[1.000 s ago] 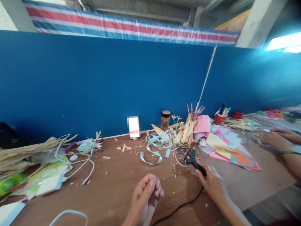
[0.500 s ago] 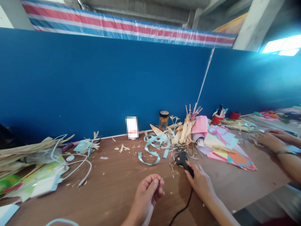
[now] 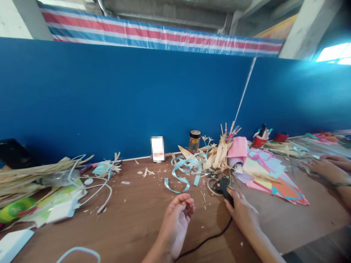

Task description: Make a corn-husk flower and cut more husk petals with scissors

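My right hand (image 3: 243, 212) is wrapped around the handle of a black hot glue gun (image 3: 222, 185) low over the table, and its black cord (image 3: 206, 242) trails toward me. To its left, my left hand (image 3: 177, 221) is raised above the tabletop with the thumb against curled fingers. Whether something small is pinched there is hidden. Beyond my hands lies a curling light blue ribbon (image 3: 179, 182). Behind the glue gun, dried husk pieces (image 3: 219, 155) are heaped.
Coloured paper sheets (image 3: 282, 186) and pink glasses (image 3: 261, 157) lie to the right, near a co-worker's hands (image 3: 326, 170). A lidded jar (image 3: 195, 140) stands by the blue partition (image 3: 123, 98). White cables (image 3: 106, 199), a plastic bottle (image 3: 59, 178) and dried stalks (image 3: 35, 171) are at left.
The view has swung slightly left. My left hand has turned a little, its fingers more upright. My right hand keeps its hold on the glue gun, which has shifted slightly right.
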A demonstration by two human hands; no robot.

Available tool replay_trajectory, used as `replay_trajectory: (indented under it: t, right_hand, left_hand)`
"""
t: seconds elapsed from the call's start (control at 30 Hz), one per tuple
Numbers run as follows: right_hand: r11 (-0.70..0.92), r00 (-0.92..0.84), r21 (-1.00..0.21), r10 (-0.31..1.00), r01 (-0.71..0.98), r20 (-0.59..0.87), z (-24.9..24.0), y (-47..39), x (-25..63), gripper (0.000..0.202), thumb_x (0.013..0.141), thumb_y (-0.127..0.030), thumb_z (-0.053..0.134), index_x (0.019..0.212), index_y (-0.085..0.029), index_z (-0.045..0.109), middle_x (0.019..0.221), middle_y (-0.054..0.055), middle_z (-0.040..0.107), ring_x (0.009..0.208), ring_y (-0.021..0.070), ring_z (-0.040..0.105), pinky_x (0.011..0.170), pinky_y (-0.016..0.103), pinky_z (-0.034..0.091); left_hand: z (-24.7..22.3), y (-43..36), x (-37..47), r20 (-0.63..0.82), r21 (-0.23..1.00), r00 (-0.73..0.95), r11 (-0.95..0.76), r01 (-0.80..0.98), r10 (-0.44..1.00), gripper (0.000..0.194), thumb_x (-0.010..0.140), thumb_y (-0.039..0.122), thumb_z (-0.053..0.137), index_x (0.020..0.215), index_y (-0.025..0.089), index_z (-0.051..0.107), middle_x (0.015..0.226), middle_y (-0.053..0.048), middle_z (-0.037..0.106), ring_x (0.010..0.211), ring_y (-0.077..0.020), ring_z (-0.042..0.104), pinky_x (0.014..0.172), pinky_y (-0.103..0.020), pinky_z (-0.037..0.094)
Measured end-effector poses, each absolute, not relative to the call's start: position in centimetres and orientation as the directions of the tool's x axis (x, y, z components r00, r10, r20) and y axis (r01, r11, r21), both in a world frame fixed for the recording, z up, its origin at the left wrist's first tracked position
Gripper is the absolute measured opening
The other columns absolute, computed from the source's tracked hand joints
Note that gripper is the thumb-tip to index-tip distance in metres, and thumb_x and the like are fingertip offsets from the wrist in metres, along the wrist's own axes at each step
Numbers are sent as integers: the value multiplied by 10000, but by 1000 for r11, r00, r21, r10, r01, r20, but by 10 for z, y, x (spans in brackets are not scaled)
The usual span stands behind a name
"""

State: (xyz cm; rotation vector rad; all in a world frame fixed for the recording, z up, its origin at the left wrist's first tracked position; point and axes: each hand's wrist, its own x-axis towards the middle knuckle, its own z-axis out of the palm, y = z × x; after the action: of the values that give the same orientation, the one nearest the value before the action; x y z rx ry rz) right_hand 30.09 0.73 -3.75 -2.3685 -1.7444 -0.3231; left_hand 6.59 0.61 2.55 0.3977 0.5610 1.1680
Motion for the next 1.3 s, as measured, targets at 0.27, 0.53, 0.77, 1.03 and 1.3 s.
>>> replay_trajectory:
  t: [0.27,0.53,0.77,1.03,1.3]
  right_hand:
    - [-303,306,-61,897,951,318,-45,2,309,248,818,-376,397,974,-210,496,863,40,565,603,179,601,444,255,361]
    - [-277,299,-112,887,954,351,-39,6,299,231,815,-362,399,944,-205,509,875,45,571,594,168,591,446,254,358]
    - [-257,298,-159,887,953,354,-35,5,300,230,823,-369,386,950,-210,494,888,38,569,644,164,596,485,246,377]
    - [-281,332,-182,854,942,400,-31,-5,322,207,795,-375,426,884,-205,503,843,35,572,636,169,589,480,241,354]
    - [-273,317,-169,877,947,360,-36,-2,318,200,817,-352,407,931,-213,494,869,35,569,660,162,596,487,229,360]
  left_hand:
    - [38,-9,56,-70,561,265,258,-787,962,137,699,202,595,598,157,514,634,-1,507,658,-117,477,811,-321,368]
    - [37,-11,57,-173,597,269,318,-737,948,110,674,190,605,602,153,530,622,0,522,657,-119,503,770,-300,386]
    - [16,39,103,-301,738,305,423,-526,904,279,756,283,523,987,136,576,1088,-130,571,955,-186,532,830,-307,391]
    - [-5,80,164,-402,694,494,608,-386,771,608,797,498,391,1269,118,345,1408,-138,220,1268,-221,241,1015,-312,200]
    - [-11,67,164,-383,658,591,659,-365,710,801,755,594,363,1341,81,178,1397,-195,207,1235,-243,308,966,-311,294]
